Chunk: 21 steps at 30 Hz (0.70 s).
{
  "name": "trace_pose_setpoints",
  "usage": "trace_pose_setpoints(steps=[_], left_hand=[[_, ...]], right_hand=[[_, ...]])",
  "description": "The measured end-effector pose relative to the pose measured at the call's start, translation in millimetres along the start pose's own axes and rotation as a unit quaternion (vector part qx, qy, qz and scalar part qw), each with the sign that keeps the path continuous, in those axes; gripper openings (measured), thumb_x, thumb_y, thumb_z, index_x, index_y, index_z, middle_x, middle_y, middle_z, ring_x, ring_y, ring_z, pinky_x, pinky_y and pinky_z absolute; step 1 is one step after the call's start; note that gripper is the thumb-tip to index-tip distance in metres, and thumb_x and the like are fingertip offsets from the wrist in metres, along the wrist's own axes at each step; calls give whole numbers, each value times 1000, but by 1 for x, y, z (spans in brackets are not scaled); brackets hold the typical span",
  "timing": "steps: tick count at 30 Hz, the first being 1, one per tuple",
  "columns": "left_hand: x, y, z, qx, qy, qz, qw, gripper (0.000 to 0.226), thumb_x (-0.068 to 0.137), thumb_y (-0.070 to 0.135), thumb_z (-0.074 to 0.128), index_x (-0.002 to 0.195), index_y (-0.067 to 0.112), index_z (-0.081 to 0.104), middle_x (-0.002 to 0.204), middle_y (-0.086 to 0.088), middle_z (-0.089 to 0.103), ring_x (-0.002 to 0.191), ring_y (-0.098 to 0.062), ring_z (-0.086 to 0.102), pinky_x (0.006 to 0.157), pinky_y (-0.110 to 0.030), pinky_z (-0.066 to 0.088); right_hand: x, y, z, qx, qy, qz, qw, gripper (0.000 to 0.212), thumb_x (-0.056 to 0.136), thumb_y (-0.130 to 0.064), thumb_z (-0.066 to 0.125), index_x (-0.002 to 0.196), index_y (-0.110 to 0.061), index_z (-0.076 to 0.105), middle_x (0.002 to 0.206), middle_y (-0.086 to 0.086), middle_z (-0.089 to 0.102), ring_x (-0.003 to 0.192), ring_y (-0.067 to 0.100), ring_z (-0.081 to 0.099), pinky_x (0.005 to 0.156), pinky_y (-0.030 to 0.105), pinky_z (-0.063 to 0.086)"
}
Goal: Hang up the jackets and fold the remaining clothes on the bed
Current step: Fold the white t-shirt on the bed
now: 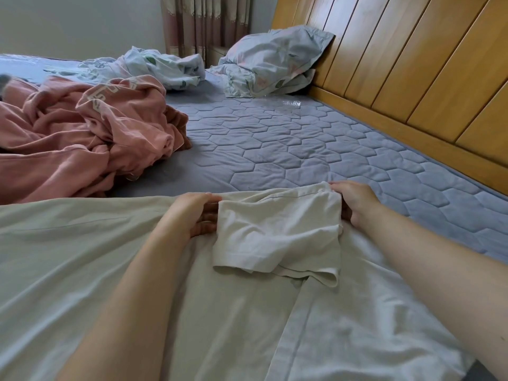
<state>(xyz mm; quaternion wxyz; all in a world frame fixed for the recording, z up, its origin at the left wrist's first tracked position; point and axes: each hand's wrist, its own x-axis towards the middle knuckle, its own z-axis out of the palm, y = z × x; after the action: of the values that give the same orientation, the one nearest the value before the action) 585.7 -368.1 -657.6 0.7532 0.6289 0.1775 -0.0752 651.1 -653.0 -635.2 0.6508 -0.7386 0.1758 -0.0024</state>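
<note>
A pale cream T-shirt (115,270) lies spread flat across the near part of the bed. Its short sleeve (275,232) is folded inward onto the body of the shirt. My left hand (196,213) pinches the sleeve's left edge, thumb on top and fingers tucked under the cloth. My right hand (353,202) grips the sleeve's upper right corner at the shoulder. A crumpled pink garment (90,133) with pale lettering lies in a heap at the left of the bed.
The grey-blue quilted mattress (288,138) shows between the clothes and the wooden headboard (412,64) on the right. A rumpled leaf-print sheet (165,64) and a pillow (275,59) lie at the far end. Curtains (206,20) hang behind.
</note>
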Motion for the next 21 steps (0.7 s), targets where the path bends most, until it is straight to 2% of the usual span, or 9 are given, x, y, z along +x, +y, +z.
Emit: trace_pose_setpoints(steps=[3,7,10,13,15,17,19,20,21], left_hand=[[0,1,-6,-126,-36,9,991,27,100,21,40,101,4,61,90,-10,62,75,-19,57,61,-25,50],[1,3,-19,-272,-79,-2,959,36,93,29,42,103,0,63,93,-12,62,84,-21,56,83,-30,43],[1,0,-22,-317,-89,1,944,43,83,31,50,107,-1,62,96,-13,63,89,-22,56,89,-32,42],[5,-1,-19,-315,-46,15,948,37,91,30,45,106,0,62,96,-12,63,90,-21,56,93,-32,42],[8,-3,-9,-231,-7,45,972,27,92,25,49,100,4,62,97,-11,63,86,-20,60,89,-31,46],[12,-9,1,72,79,145,984,27,84,22,59,106,7,64,110,-13,62,98,-24,60,95,-37,46],[7,-15,12,400,190,298,846,43,83,20,61,125,9,60,129,-14,52,116,-31,48,104,-39,38],[-1,-16,19,466,197,372,778,48,85,24,59,131,11,56,136,-13,47,122,-33,42,105,-41,34],[-7,-17,26,502,161,413,743,51,88,34,52,136,15,52,143,-12,44,129,-34,36,108,-43,31]], right_hand=[[1,-1,-6,30,-10,7,999,16,91,-3,57,83,-15,64,78,6,64,66,19,60,57,29,52],[9,-4,-6,92,7,28,995,17,93,-1,55,82,-14,58,77,5,60,64,17,57,42,22,50],[25,-3,0,178,25,39,983,16,91,1,56,82,-11,59,83,8,61,70,18,59,62,32,54],[34,1,8,160,51,5,986,13,86,4,62,90,-8,66,102,13,67,88,22,63,80,37,55],[31,4,13,27,101,-49,993,25,83,3,65,106,-4,67,115,14,66,99,25,62,94,40,51],[16,7,17,-198,166,-145,955,35,87,-5,61,122,-5,59,122,13,60,109,28,57,96,35,44],[-5,13,21,-311,196,-267,891,38,90,-7,53,129,-5,53,129,15,52,119,30,48,99,35,37],[-14,20,25,-333,188,-327,864,39,90,-6,50,129,-4,52,130,16,50,122,31,45,101,35,35],[-21,27,28,-368,155,-369,839,40,91,-7,48,131,-5,51,133,16,48,126,31,42,105,37,33]])
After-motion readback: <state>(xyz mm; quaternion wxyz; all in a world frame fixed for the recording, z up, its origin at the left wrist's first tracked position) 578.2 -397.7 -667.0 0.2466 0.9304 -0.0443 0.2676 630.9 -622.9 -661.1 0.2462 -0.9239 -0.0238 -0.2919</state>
